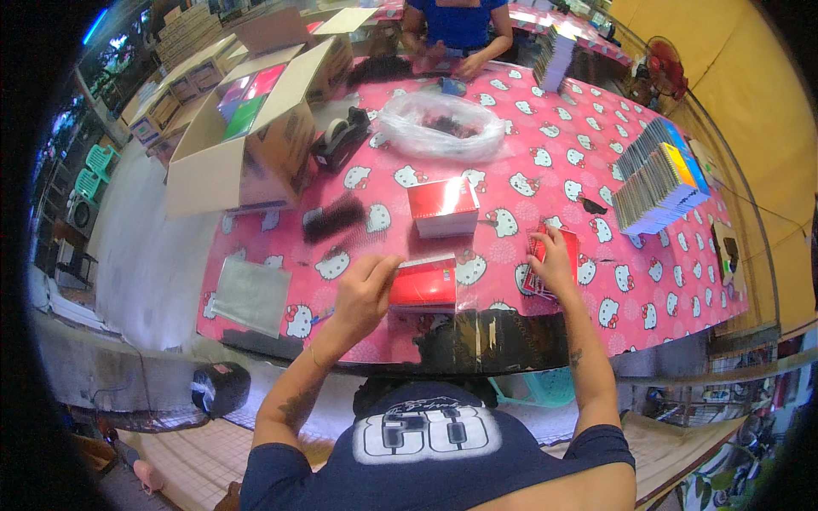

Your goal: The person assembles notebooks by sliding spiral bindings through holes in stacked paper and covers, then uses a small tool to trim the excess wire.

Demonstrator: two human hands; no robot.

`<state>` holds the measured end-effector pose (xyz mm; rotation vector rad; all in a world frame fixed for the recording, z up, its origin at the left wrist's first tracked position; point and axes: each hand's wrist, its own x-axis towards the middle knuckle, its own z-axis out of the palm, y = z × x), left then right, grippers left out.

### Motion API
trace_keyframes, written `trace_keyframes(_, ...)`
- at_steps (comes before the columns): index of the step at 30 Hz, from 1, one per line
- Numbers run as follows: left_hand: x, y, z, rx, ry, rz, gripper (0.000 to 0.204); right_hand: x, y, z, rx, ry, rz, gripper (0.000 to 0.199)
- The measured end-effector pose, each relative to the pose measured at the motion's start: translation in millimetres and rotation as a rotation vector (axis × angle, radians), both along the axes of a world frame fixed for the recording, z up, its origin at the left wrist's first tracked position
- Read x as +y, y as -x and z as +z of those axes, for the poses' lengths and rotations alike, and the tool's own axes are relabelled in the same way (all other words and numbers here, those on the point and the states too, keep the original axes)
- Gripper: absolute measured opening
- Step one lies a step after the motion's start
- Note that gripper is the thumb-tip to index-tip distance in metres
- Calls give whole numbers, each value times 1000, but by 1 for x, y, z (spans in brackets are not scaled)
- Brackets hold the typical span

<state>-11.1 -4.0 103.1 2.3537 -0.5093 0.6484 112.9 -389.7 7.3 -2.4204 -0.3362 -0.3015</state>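
Observation:
A stack of small red-covered notebooks (423, 285) lies in front of me near the table edge. My left hand (365, 298) is at its upper left corner, fingertips pinched together; what is between them is too small to make out. To the right, my right hand (554, 262) grips a second batch of red notebooks (565, 247), fingers curled over their left side and top. Just beyond the near stack stands a taller stack of red notebooks (443, 204) with white page edges showing. Clear plastic sleeves (251, 295) lie flat at the table's left corner.
An open carton (204, 179) with notebooks stands at left, beside a black tape dispenser (342, 139). A clear plastic bag (441, 126) sits mid-table. Notebook stacks (660, 187) rise at right in a blue holder. Across the table, a person in blue (458, 25) works with both hands.

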Motion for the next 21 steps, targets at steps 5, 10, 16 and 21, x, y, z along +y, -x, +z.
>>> trace_keyframes(5, -7, 1, -4, 3, 48, -81, 32, 11, 22, -15, -90, 180, -38, 53)
trace_keyframes(10, 3, -4, -51, 109, -127, -122, 37, 139, 94, 55, 355, -641, 384, 38)
trace_keyframes(16, 12, -20, -82, 95, 379, -20, 46, 176, 105, 16, 355, -805, 165, 19)
trace_keyframes(21, 102, -90, -138, 189, -168, 342, 33, 188, 104, 7, 316, -936, 191, 20)
